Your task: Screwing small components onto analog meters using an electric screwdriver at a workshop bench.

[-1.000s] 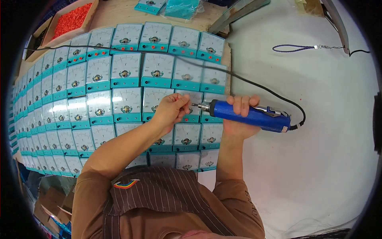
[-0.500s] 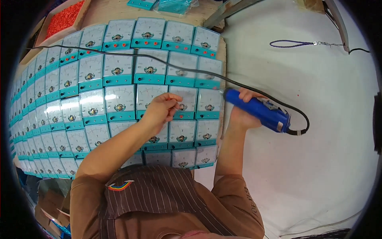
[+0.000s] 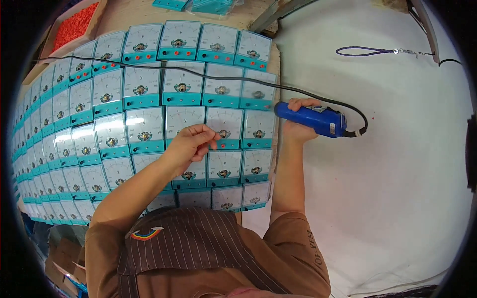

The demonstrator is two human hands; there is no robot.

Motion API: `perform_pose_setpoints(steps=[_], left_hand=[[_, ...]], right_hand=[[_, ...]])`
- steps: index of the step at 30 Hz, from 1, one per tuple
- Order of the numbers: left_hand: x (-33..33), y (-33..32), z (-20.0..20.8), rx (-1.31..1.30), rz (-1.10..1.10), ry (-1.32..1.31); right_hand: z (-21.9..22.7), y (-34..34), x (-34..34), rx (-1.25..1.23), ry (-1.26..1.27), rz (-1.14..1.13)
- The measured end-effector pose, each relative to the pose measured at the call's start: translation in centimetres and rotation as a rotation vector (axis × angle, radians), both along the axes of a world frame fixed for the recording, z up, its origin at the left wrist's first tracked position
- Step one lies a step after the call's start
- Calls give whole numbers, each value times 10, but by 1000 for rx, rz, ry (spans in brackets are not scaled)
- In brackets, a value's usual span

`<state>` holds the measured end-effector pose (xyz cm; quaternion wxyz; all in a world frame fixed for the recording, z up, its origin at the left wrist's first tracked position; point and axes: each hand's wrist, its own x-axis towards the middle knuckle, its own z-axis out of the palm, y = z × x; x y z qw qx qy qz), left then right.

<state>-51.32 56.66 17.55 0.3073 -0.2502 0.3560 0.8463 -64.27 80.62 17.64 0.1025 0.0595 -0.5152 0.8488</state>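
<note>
My right hand [image 3: 299, 130] is wrapped round a blue electric screwdriver [image 3: 318, 119] at the right edge of the table. Its front end points left toward the meters, and a black cord [image 3: 293, 89] leaves its back end. Over the rows of meters, my left hand [image 3: 193, 142] has thumb and forefinger pinched together; whatever it may hold is too small to make out. Just right of those fingers lies a voltmeter [image 3: 224, 119] with a clear face and a teal base. A red terminal cap [image 3: 223, 146] shows on that base.
Many meters stand in tight rows, the far ones with red caps [image 3: 176, 53]. A tray of small red parts [image 3: 75, 27] sits at the far left. Teal pieces in plastic [image 3: 211, 6] lie at the back. A blue loop strap [image 3: 365, 51] hangs right of a metal post [image 3: 283, 12].
The screwdriver in my right hand has moved slightly left and up, its cord following. My left hand has shifted a little left and down, with its fingers still pinched.
</note>
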Motion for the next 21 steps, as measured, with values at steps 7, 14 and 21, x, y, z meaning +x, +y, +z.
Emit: perform_pose_setpoints(steps=[7,14,21], left_hand=[[0,-4,2,50,-18,25],[-6,8,-4,-45,92,-20],[-15,27,13,179,70,15]], right_hand=[[-5,-7,2,-55,-29,6],[48,-3,14,-396,33,289],[63,-35,56,-558,-99,486]])
